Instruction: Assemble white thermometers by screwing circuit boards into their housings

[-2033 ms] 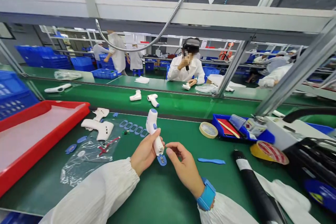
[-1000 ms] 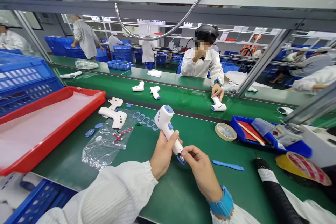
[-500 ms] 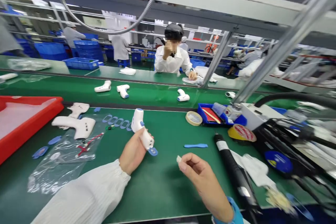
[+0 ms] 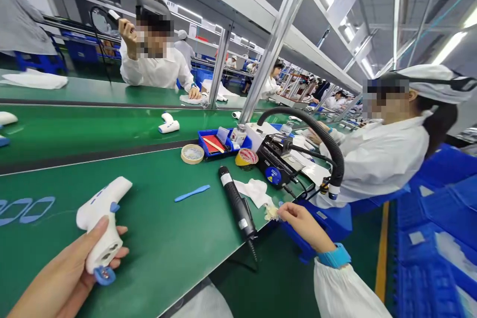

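Observation:
A white gun-shaped device (image 4: 106, 208) with a blue trigger is held by its handle in my left hand (image 4: 80, 258), at the lower left. At the handle's bottom end a blue cap (image 4: 105, 275) hangs open. My right hand (image 4: 307, 226), with a blue band on the wrist, is at the table's right edge. Its thumb and forefinger are pinched together at a crumpled cream-coloured piece (image 4: 272, 211). Whether they grip that piece or something smaller is hidden. Beside it lies a white cloth (image 4: 255, 191).
A black electric screwdriver (image 4: 237, 203) and a blue stick (image 4: 192, 193) lie between my hands. Behind are a tape roll (image 4: 192, 154), a blue tray (image 4: 208, 153) and black equipment with a curved hose (image 4: 331, 144). One person sits across the belt, another at the right.
The view has swung to the right. My right hand has moved right to the cream-coloured piece at the table edge; the small pale bit at its fingertips no longer shows. My left hand still holds the device.

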Available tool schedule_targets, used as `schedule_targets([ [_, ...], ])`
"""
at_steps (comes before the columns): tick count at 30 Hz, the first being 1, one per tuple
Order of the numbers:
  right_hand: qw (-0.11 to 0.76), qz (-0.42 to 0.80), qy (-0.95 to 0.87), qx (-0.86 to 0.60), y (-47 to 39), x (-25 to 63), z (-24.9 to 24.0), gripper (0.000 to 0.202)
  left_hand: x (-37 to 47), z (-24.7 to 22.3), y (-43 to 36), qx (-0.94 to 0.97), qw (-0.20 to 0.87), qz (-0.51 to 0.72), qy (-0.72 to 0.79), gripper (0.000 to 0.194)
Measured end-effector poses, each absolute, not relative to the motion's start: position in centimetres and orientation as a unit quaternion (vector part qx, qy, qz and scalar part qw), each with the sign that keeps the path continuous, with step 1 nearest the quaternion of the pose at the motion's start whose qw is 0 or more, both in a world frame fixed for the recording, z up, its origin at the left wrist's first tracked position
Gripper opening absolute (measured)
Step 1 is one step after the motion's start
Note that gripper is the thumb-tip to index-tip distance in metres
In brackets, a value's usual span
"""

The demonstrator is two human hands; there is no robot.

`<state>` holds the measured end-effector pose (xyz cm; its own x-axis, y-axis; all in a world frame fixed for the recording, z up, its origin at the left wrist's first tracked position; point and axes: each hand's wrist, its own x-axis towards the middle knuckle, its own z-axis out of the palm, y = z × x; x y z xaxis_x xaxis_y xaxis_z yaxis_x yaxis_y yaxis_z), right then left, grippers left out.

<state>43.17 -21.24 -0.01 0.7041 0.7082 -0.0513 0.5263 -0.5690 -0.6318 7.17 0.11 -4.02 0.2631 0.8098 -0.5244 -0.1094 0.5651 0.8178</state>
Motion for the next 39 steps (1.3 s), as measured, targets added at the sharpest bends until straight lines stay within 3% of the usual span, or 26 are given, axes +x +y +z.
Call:
schedule_targets([
  [6, 0.226, 0.027, -0.341, -0.912, -21.1, 43.0, 1.0, 0.019, 8.4, -2.9, -1.7, 0.390, 0.750, 0.283, 0.454, 0.035],
  [9, 0.146, -0.019, -0.489, -0.860, -19.7, 41.7, 1.9, 0.011, 7.9, -1.8, -2.1, 0.380, 0.784, 0.220, 0.440, 0.044],
  [13, 0.021, -0.088, -0.724, -0.683, -15.9, 40.0, 1.4, 0.037, 6.9, -0.5, -2.3, 0.446, 0.769, 0.124, 0.442, 0.042],
  [16, -0.038, -0.128, -0.819, -0.557, -12.9, 39.8, 0.5, 0.047, 6.7, 0.0, -2.1, 0.585, 0.691, 0.105, 0.411, 0.031],
  [19, -0.055, -0.124, -0.867, -0.480, -11.0, 40.4, 0.1, 0.038, 7.3, -0.1, -1.2, 0.775, 0.500, 0.163, 0.351, 0.029],
  [21, -0.005, -0.105, -0.872, -0.478, -10.7, 40.6, 0.5, 0.037, 8.1, -0.6, -0.2, 0.861, 0.374, 0.180, 0.294, 0.039],
  [23, 0.116, -0.084, -0.845, -0.514, -10.9, 40.4, 1.4, 0.034, 9.1, -1.2, 0.8, 0.906, 0.295, 0.173, 0.249, 0.051],
  [26, 0.391, -0.036, -0.722, -0.570, -11.1, 38.5, 3.4, 0.035, 10.3, -1.9, 1.8, 0.940, 0.232, 0.149, 0.201, 0.047],
  [30, 0.744, 0.074, -0.483, -0.456, -9.4, 33.8, 5.8, 0.046, 10.5, -2.0, 1.6, 0.961, 0.189, 0.111, 0.167, 0.034],
  [33, 0.798, 0.165, -0.385, -0.433, -7.3, 30.2, 6.8, 0.040, 9.8, -2.0, 1.0, 0.961, 0.189, 0.119, 0.161, 0.032],
  [39, 0.765, 0.283, -0.408, -0.411, -4.7, 26.0, 6.4, 0.058, 9.2, -2.5, 0.8, 0.953, 0.223, 0.125, 0.161, 0.033],
])
